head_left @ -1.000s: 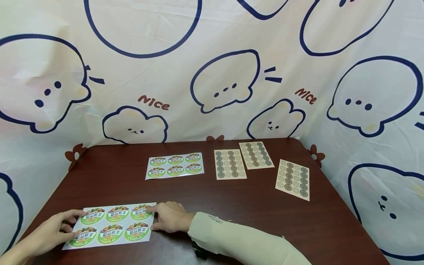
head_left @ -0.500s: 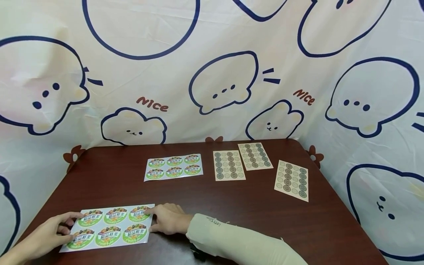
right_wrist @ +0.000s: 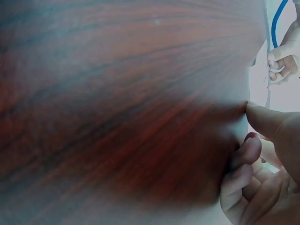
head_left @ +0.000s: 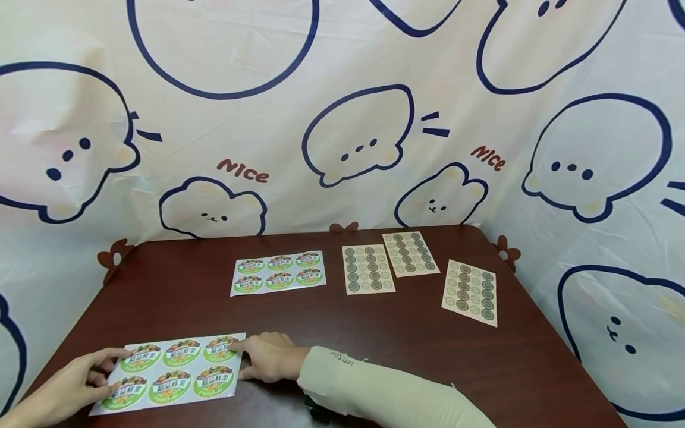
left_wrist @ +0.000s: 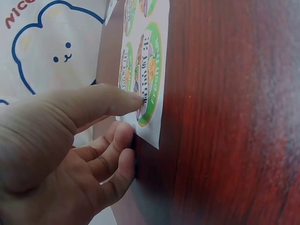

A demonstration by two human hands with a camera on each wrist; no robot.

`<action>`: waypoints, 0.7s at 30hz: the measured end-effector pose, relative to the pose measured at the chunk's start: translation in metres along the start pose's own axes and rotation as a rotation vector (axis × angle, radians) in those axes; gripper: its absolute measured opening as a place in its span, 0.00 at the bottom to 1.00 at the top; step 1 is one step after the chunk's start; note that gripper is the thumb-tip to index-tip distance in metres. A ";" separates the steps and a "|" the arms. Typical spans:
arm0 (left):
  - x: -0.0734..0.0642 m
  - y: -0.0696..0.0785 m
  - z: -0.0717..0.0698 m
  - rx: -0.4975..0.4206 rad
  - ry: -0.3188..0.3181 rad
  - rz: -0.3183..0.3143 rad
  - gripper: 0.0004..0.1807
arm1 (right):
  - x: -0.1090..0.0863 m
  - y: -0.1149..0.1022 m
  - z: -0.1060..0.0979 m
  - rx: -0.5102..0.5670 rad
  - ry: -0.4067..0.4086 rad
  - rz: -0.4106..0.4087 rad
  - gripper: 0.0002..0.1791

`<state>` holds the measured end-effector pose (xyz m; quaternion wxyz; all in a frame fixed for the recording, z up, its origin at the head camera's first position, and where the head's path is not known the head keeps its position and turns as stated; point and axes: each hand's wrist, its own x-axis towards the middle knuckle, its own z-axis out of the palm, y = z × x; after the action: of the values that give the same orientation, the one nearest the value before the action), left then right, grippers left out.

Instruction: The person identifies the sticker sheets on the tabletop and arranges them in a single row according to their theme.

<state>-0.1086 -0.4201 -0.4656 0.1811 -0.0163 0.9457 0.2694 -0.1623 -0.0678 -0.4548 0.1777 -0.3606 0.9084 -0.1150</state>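
A white sheet of round green fruit stickers [head_left: 170, 386] lies on the brown table in the head view, between my two hands. My left hand [head_left: 75, 380] rests at its left end, with the index fingertip near the far corner and the thumb on a near sticker. In the left wrist view, the left thumb [left_wrist: 108, 104] presses on a sticker while the other fingers bend beside the sheet's edge. My right hand [head_left: 273, 356] touches the right end, index finger on the far-right sticker and thumb at the edge. In the right wrist view, several right fingers [right_wrist: 246, 152] curl close to the tabletop.
Farther back on the table [head_left: 374, 327] lies a second sheet of green stickers [head_left: 278, 273]. To its right are three cream sheets of small round stickers: one [head_left: 369, 270], another [head_left: 411, 254] behind it, and one [head_left: 470, 293] near the right edge. A cartoon-printed curtain [head_left: 289, 131] surrounds the table.
The whole head view shifts slightly left and down. Both hands keep their places on the near sticker sheet, and the farther sheets stay put on the table.
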 end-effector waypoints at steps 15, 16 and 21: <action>0.003 -0.001 -0.001 0.022 -0.001 -0.036 0.30 | -0.002 0.009 0.007 0.231 0.098 -0.013 0.28; 0.002 -0.001 -0.001 0.027 -0.002 -0.040 0.30 | -0.004 0.011 0.006 0.279 0.103 -0.024 0.27; 0.002 0.002 -0.004 0.034 0.008 -0.041 0.28 | -0.010 0.021 0.001 0.521 0.090 -0.068 0.24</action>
<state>-0.1119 -0.4207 -0.4618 0.1829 -0.0336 0.9504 0.2494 -0.1682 -0.0453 -0.4600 0.2198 -0.3273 0.8426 -0.3668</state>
